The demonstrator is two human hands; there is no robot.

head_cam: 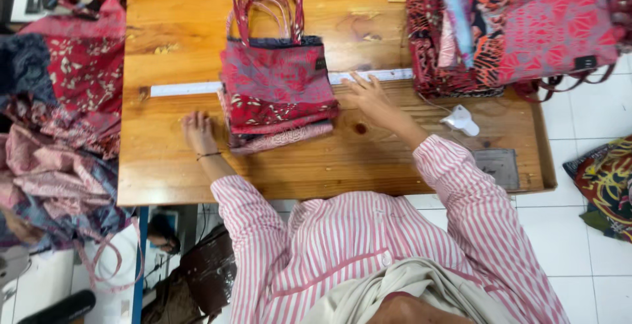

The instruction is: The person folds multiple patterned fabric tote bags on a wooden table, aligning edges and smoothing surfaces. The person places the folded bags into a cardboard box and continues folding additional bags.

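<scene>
Both hands, left hand and right hand, lie spread flat beside the stacked red bags (nothing pinched); squaring edges evenly seems wise.

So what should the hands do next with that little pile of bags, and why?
Probably slide both hands inward to square up the stack of red patterned bags. The left hand rests flat on the wooden table just apart from the stack, the right hand touches its edge by the long ruler, and the lower bags poke out unevenly.
</scene>
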